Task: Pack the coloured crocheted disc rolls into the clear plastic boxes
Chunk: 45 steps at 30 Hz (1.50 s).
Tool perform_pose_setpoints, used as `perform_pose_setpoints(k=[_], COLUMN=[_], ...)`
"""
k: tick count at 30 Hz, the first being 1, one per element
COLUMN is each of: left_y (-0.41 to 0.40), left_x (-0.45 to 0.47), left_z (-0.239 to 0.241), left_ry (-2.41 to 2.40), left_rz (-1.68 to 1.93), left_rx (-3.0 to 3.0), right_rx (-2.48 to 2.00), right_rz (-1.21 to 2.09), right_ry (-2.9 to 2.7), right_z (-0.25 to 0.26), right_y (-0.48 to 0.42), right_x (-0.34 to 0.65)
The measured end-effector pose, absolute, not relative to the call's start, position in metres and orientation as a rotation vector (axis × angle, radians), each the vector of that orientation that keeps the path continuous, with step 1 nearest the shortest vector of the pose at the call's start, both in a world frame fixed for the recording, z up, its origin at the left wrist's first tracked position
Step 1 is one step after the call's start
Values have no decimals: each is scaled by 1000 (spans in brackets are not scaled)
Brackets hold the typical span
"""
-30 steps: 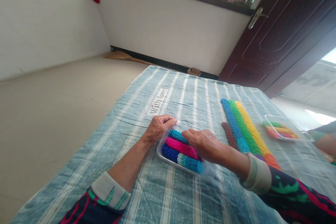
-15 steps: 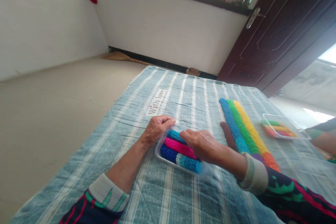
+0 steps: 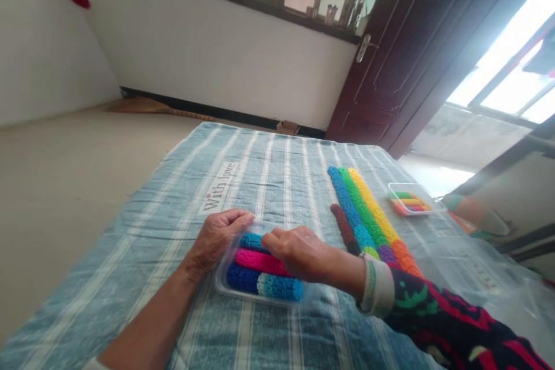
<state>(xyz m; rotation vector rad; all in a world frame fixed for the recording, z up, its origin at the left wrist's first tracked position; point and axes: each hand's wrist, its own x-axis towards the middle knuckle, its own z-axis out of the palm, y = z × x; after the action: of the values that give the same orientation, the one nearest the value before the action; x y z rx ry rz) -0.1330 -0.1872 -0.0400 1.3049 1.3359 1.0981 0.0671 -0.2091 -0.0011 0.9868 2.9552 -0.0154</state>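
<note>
A clear plastic tray [image 3: 222, 286] lies on the striped blue cloth [image 3: 269, 185] in front of me. It holds several crocheted rolls: a teal one [image 3: 251, 241], a pink one [image 3: 260, 262] and a dark blue and light blue one [image 3: 264, 284]. My left hand [image 3: 219, 237] curls around the tray's far left corner, fingers closed on its rim. My right hand [image 3: 299, 251] rests on top of the rolls with fingers bent, pressing on the teal and pink ones.
Long blue, green and yellow crocheted strips [image 3: 362, 214] and a short brown one [image 3: 342, 225] lie to the right. A second clear tray [image 3: 410, 201] with coloured rolls sits farther right, near another person's sleeve [image 3: 474, 217]. A dark door [image 3: 390, 69] stands behind.
The view has swung right, so the tray and both hands sit lower and further left in the picture. Both hands keep their places on the tray and rolls.
</note>
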Motion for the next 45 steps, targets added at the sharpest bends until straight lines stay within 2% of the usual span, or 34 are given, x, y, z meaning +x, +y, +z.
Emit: perform_pose_setpoints(k=[9, 18, 27, 39, 45], left_y=[-189, -188, -187, -186, -189], left_x=[-131, -131, -133, -133, -132], left_z=[-34, -31, -32, -35, -32], left_ry=[1362, 1383, 1389, 1378, 1388], left_rz=[1093, 1120, 1137, 1130, 1114], left_rx=[1269, 1339, 1350, 1337, 1354], right_rx=[979, 1307, 1818, 1998, 1992], right_rz=[65, 88, 71, 59, 41], right_ry=[3104, 3365, 3022, 2939, 2864], right_z=[9, 11, -23, -37, -23], right_y=[-221, -259, -307, -314, -291], right_x=[83, 114, 171, 208, 207])
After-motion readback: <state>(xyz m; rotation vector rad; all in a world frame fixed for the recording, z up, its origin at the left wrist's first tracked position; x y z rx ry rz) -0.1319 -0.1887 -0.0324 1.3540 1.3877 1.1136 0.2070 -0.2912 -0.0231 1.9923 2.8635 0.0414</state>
